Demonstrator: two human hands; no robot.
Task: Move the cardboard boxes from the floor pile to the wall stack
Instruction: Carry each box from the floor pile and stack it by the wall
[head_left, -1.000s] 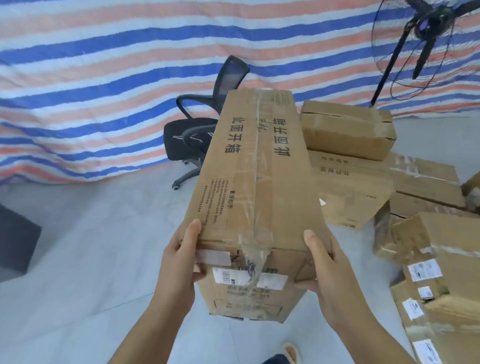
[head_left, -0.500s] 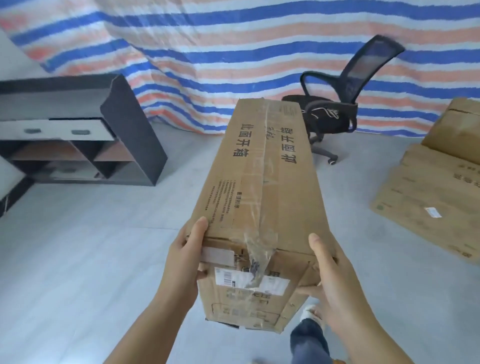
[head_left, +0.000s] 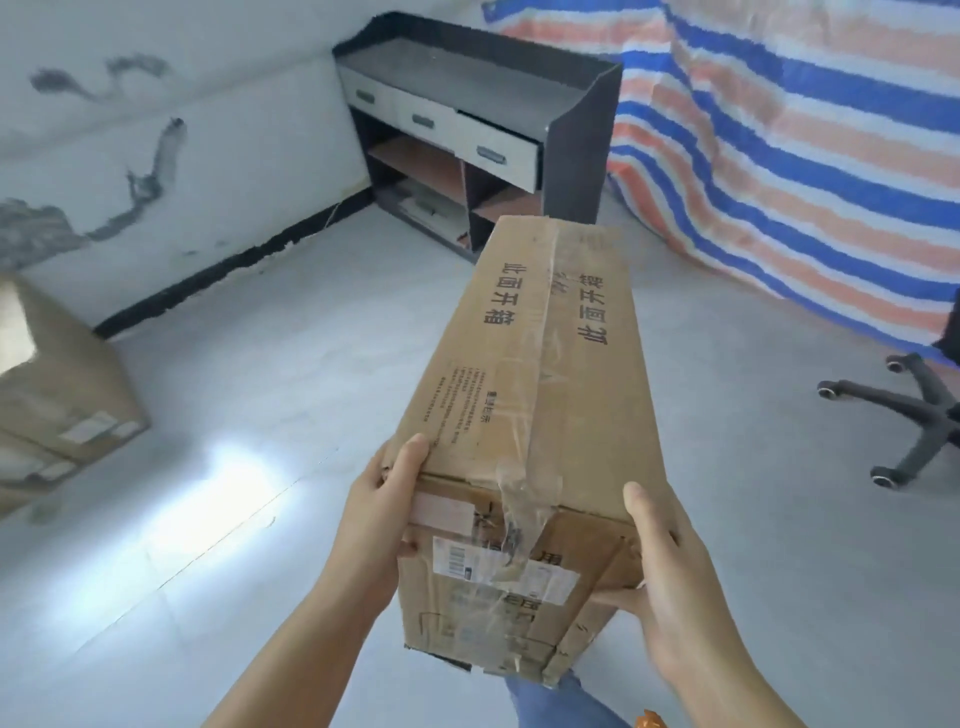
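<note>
I carry a long taped cardboard box (head_left: 524, 384) in front of me, its near end toward my chest and its far end pointing at the corner of the room. My left hand (head_left: 379, 514) clasps the near left edge, thumb on top. My right hand (head_left: 660, 566) grips the near right corner, fingers under the end flap. At the left edge, cardboard boxes (head_left: 57, 400) stand stacked against the white wall.
A dark desk with drawers and open shelves (head_left: 498, 130) stands in the far corner. A striped tarp (head_left: 810, 156) hangs on the right. The wheeled base of an office chair (head_left: 904, 415) sits on the right. The grey tiled floor (head_left: 270, 415) lies between me and the wall.
My view has swung left: the floor pile and the chair seat have left the frame, the desk has moved to the centre, and the wall stack has come in at the left. Both hands keep their hold.
</note>
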